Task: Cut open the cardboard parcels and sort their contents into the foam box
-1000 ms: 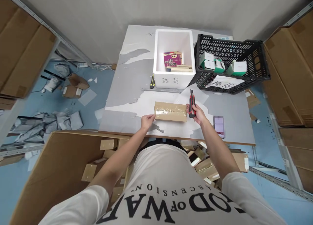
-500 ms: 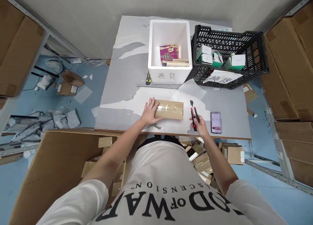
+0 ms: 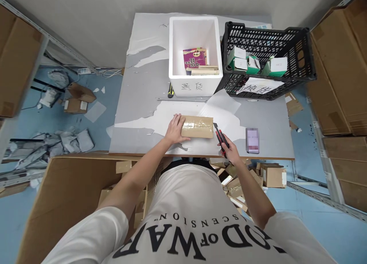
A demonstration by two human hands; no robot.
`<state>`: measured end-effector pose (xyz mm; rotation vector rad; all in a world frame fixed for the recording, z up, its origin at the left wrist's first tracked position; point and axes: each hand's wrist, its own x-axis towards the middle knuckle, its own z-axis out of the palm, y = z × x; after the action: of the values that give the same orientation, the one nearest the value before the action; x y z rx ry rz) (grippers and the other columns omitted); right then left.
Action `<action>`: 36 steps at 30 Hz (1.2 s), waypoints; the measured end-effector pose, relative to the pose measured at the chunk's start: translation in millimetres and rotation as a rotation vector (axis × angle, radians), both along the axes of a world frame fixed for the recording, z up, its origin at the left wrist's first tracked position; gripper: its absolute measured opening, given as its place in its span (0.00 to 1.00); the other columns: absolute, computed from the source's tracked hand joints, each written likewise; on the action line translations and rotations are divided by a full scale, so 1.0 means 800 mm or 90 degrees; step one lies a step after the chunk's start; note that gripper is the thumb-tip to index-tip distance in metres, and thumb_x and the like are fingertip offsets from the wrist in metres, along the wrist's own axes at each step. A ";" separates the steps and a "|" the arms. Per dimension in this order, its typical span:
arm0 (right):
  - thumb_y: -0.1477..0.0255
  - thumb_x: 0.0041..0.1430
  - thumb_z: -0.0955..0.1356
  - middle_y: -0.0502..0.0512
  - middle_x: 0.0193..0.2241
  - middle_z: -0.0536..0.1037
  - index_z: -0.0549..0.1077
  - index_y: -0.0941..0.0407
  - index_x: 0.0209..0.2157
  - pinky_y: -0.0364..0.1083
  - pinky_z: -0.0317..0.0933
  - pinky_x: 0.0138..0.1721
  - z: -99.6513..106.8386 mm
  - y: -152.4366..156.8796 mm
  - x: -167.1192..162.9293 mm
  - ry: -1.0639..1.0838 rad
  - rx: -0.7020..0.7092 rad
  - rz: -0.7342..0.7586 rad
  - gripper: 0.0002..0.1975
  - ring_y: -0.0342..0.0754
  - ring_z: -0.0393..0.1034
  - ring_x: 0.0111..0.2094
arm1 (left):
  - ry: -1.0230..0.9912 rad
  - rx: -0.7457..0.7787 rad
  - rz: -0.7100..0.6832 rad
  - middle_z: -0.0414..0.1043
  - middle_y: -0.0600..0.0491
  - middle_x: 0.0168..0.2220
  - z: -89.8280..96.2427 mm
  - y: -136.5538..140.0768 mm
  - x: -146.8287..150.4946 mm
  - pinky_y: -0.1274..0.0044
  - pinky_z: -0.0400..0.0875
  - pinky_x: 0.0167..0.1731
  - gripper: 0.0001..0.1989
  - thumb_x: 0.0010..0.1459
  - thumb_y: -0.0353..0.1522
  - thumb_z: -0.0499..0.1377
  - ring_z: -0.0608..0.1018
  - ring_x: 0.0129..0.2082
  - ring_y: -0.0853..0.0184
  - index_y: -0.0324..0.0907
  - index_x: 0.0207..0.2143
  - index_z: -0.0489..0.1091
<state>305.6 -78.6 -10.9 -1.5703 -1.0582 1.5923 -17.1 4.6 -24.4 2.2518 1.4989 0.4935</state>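
Observation:
A small taped cardboard box point(image 3: 197, 127) lies on the white paper near the table's front edge. My left hand point(image 3: 175, 129) grips its left end, with the fingers over the far side and the thumb along the near side. In my right hand point(image 3: 230, 149) is a red and black utility knife point(image 3: 221, 138). Its blade points up and left, close to the box's right end; whether it touches the cardboard I cannot tell.
Behind the box stand a white foam box point(image 3: 195, 86) holding books and a black plastic crate point(image 3: 269, 30) with green and white cartons. A second knife point(image 3: 171, 90) lies by the foam box. A phone point(image 3: 252, 140) rests at right. A large open carton point(image 3: 57, 202) stands lower left.
My right hand has brought the utility knife leftward to the right end of the cardboard box, tilting its blade further left. My left hand keeps its hold. The view has shifted slightly.

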 end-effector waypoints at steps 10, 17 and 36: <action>0.53 0.54 0.67 0.49 0.29 0.74 0.53 0.49 0.65 0.40 0.60 0.14 0.017 0.009 0.007 -0.048 -0.011 -0.016 0.40 0.37 0.60 0.16 | -0.044 0.037 0.011 0.50 0.33 0.63 -0.010 0.002 0.004 0.50 0.48 0.60 0.59 0.28 0.60 0.65 0.50 0.64 0.38 0.38 0.60 0.56; 0.53 0.54 0.67 0.49 0.29 0.74 0.53 0.49 0.65 0.40 0.60 0.14 0.007 0.002 -0.009 -0.056 -0.003 -0.027 0.40 0.37 0.60 0.16 | -0.048 0.026 0.019 0.50 0.34 0.63 -0.011 0.002 0.003 0.50 0.48 0.60 0.59 0.28 0.60 0.65 0.50 0.64 0.38 0.40 0.60 0.56; 0.53 0.53 0.68 0.46 0.25 0.71 0.54 0.50 0.65 0.40 0.58 0.15 0.006 -0.002 -0.004 -0.010 -0.016 -0.015 0.40 0.37 0.60 0.15 | -0.059 0.030 0.028 0.50 0.34 0.62 -0.014 0.001 0.004 0.50 0.48 0.60 0.58 0.28 0.58 0.67 0.50 0.64 0.38 0.40 0.60 0.57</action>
<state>302.3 -80.3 -6.2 -1.6081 -1.0279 1.5849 -13.7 5.5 -35.6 2.2033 1.5086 0.6438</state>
